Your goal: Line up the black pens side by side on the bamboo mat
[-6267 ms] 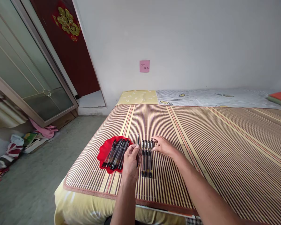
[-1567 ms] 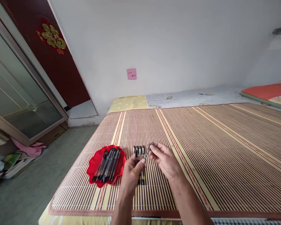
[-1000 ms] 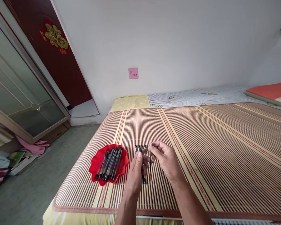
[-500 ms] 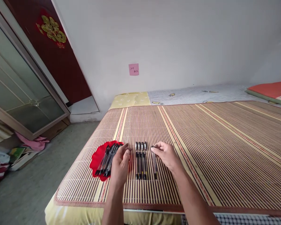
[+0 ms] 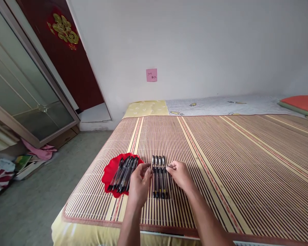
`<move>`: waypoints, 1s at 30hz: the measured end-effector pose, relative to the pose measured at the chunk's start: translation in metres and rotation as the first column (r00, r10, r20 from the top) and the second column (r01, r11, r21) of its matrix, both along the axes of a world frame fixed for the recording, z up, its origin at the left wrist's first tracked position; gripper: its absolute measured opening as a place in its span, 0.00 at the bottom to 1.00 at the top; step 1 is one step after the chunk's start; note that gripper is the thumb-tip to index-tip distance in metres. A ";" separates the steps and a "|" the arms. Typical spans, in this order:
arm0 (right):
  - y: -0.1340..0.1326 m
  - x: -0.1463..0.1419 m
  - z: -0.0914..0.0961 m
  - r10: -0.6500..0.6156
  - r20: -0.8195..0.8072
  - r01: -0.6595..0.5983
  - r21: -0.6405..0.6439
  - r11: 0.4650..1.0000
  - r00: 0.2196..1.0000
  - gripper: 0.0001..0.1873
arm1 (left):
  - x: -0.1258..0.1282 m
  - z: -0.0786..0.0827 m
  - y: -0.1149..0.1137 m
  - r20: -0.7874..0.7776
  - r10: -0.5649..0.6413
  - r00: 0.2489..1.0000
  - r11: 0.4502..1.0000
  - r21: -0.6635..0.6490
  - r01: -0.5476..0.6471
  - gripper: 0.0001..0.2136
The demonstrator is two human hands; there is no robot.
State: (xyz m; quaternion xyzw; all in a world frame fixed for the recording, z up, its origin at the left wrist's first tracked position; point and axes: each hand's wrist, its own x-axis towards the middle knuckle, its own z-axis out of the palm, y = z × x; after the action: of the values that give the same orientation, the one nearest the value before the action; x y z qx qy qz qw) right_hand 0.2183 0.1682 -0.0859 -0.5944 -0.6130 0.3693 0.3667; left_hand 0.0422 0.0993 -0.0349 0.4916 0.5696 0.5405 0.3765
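Several black pens [image 5: 157, 182] with clear barrels lie side by side on the slatted mat. Just beyond their far ends is a row of short dark pieces [image 5: 158, 160] with pale marks, which look like pen caps. My right hand [image 5: 179, 174] pinches the far end of the rightmost pen [image 5: 166, 186] between thumb and fingertips. My left hand [image 5: 141, 179] is beside the left edge of the row, its fingers bent and apart with nothing visible in them. Left of it, a red scalloped plate [image 5: 106, 176] holds more black pens [image 5: 122, 174], partly hidden by that hand.
The striped bamboo mat [image 5: 220, 153] covers the bed, with its edge in front of me. A red folded item [image 5: 301, 104] lies at the far right. A pink note [image 5: 151, 75] is on the wall. Cloths and books [image 5: 23, 165] lie on the floor left.
My right hand has brought its pen leftward against the others in the row. The left hand has come close to the row's left side. The view has shifted slightly.
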 end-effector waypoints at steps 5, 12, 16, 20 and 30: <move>-0.001 0.004 0.005 0.012 0.166 -0.019 0.039 0.999 0.986 0.03 | 0.000 -0.004 0.002 -0.033 -0.024 0.999 1.000 -0.007 0.024 0.16; -0.004 0.003 0.008 0.042 0.164 -0.038 -0.030 0.999 0.986 0.10 | -0.002 -0.007 0.001 -0.073 -0.042 0.996 0.999 -0.002 0.042 0.14; -0.004 0.004 0.008 0.068 0.164 -0.065 -0.023 0.998 0.984 0.10 | -0.003 -0.007 0.001 -0.063 -0.040 0.997 0.999 0.010 0.041 0.13; -0.004 0.004 0.007 0.093 0.150 -0.092 -0.015 0.996 0.984 0.12 | -0.003 -0.008 0.002 -0.055 -0.053 0.997 0.998 0.015 0.054 0.14; -0.005 0.001 0.006 0.108 0.136 -0.109 -0.003 0.994 0.985 0.15 | -0.002 -0.003 0.000 -0.076 -0.044 0.996 0.999 0.016 0.045 0.14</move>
State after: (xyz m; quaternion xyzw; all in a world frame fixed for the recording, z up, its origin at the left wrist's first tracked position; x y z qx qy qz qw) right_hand 0.2193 0.1634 -0.0798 -0.5831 -0.6688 0.3461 0.3048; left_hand 0.0406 0.0992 -0.0381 0.5275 0.5676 0.5180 0.3622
